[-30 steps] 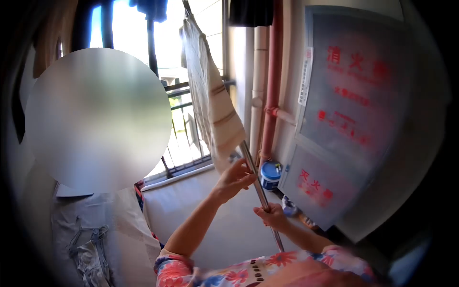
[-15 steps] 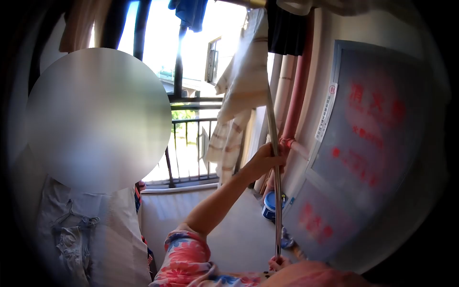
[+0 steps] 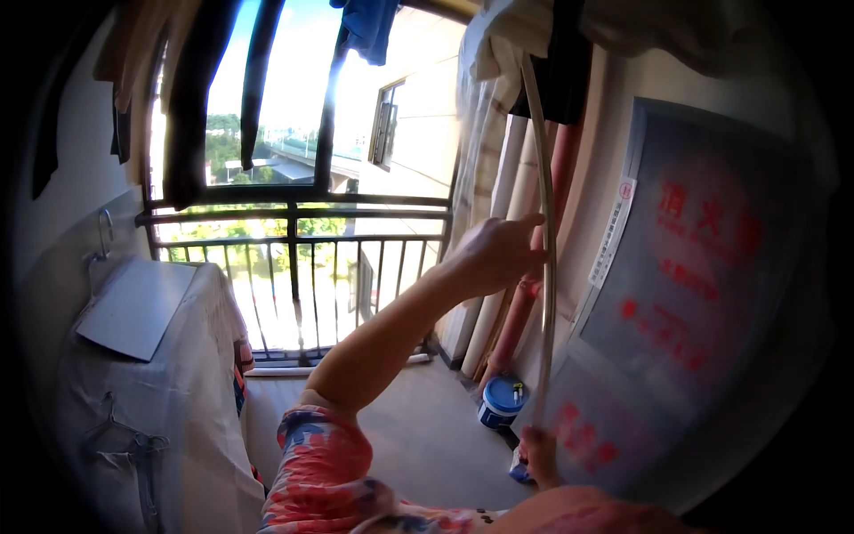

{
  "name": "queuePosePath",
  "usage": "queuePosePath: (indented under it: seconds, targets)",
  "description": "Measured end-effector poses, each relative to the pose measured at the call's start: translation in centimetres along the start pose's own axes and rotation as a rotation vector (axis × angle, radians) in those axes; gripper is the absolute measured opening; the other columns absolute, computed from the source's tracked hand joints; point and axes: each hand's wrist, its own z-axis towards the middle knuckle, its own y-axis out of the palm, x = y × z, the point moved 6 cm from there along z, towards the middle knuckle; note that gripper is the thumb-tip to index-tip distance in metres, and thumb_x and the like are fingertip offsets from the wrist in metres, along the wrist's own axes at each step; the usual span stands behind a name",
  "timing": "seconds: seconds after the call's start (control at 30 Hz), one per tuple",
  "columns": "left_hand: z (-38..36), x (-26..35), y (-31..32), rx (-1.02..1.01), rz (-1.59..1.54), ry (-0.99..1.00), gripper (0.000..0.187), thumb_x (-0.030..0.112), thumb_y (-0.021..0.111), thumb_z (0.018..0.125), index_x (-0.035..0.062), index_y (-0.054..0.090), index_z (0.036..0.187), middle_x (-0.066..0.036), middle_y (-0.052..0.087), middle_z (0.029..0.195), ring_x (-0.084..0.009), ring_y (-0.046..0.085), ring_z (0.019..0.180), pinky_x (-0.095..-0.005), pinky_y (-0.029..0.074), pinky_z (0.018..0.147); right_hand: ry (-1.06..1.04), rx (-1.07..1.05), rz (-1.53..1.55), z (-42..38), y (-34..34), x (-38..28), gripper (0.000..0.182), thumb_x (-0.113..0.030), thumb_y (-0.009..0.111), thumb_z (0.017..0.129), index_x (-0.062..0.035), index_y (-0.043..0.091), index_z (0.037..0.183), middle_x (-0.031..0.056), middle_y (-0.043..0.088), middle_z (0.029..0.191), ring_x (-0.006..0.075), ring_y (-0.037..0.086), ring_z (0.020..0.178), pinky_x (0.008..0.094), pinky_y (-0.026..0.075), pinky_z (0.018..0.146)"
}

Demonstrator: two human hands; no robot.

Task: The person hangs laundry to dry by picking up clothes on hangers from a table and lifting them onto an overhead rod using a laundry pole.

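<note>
A long thin metal pole (image 3: 549, 311) stands almost upright, leaning slightly, at the right of centre. Halfway up, my left hand (image 3: 498, 254) has its fingers closed round it. Lower down, my right hand (image 3: 539, 454) grips the pole near its bottom end, partly blurred. Pale cloth (image 3: 503, 44) hangs at the pole's top, where the tip is hidden among the fabric. Dark cloth (image 3: 562, 76) hangs just beside it.
A barred window railing (image 3: 294, 258) is ahead. At left, a cloth-covered object (image 3: 209, 356) carries a white board (image 3: 142, 307) and hangers (image 3: 133, 436). A blue-lidded bucket (image 3: 503, 399) stands by red pipes (image 3: 516, 329). A grey door with red writing (image 3: 676, 267) is right. Clothes (image 3: 369, 31) hang overhead.
The view has turned, and the railing and white board now show where a blurred round patch was. Both hands and the pole sit further right; the pale striped cloth has risen towards the top.
</note>
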Motion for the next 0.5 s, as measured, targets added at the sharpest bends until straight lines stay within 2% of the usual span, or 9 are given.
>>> queuePosePath:
  seconds: [0.1,0.2,0.33,0.5]
  targets:
    - [-11.2,6.4,-9.9,0.475,0.016,0.561,0.038,0.018,0.052,0.079,-0.0038,0.047,0.110,-0.017,0.058,0.092,-0.0208,0.059,0.072,-0.0300,0.047,0.062,-0.106,0.034,-0.008,6.3,2.4,-4.2,0.030,-0.030,0.059,0.080,-0.0089,0.045,0.064,-0.0029,0.040,0.046,0.0052,0.037,0.036,0.0198,0.029,0.034]
    - [-22.0,9.5,-16.3,0.688,0.161,0.900,0.030,0.010,0.048,0.081,-0.0041,0.049,0.108,-0.019,0.056,0.094,-0.0208,0.057,0.078,-0.0305,0.045,0.066,-0.228,0.042,0.013,11.3,5.7,-9.8,0.032,-0.032,0.058,0.080,-0.0096,0.042,0.062,-0.0033,0.037,0.045,0.0057,0.033,0.034,0.0202,0.027,0.033]
    - [-28.0,8.4,-18.6,0.783,0.209,0.883,0.030,0.012,0.047,0.081,-0.0038,0.049,0.107,-0.019,0.055,0.095,-0.0210,0.056,0.082,-0.0311,0.043,0.069,-0.296,-0.017,0.037,17.0,9.7,-15.4,0.037,-0.037,0.055,0.081,-0.0124,0.038,0.060,-0.0041,0.031,0.042,0.0061,0.029,0.032,0.0215,0.024,0.031]
    - [-29.7,6.2,-20.7,0.821,0.230,0.795,0.030,0.015,0.046,0.082,-0.0033,0.050,0.106,-0.019,0.055,0.097,-0.0212,0.054,0.085,-0.0320,0.040,0.073,-0.380,-0.037,0.078,21.7,14.0,-23.6,0.036,-0.040,0.055,0.080,-0.0120,0.040,0.064,-0.0050,0.031,0.042,0.0046,0.026,0.031,0.0204,0.021,0.029]
